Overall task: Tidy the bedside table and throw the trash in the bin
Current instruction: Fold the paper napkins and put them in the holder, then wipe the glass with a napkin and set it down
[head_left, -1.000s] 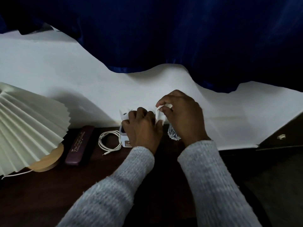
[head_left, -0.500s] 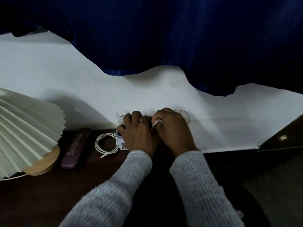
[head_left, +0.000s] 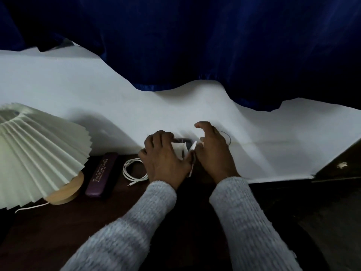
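On the dark wooden bedside table (head_left: 58, 231), close to the white wall, stands a small white box (head_left: 180, 147) with a dark opening on top. My left hand (head_left: 164, 159) is wrapped around its left side. A strip of white paper (head_left: 192, 151) sticks up from the box's right edge, between my two hands. My right hand (head_left: 214, 151) touches this strip with thumb and lower fingers, its index finger lifted. The curved rim of a clear glass (head_left: 227, 137) peeks out behind my right hand.
A lamp with a pleated cream shade (head_left: 39, 149) and a wooden base (head_left: 64, 192) stands at the left. Beside it lie a purple glasses case (head_left: 101, 173) and a coiled white cable (head_left: 132, 169). A dark blue curtain (head_left: 195, 45) hangs above the wall.
My right hand came down from above the box with the white paper and now rests at the box's right edge, index finger raised. My left hand has stayed on the box.
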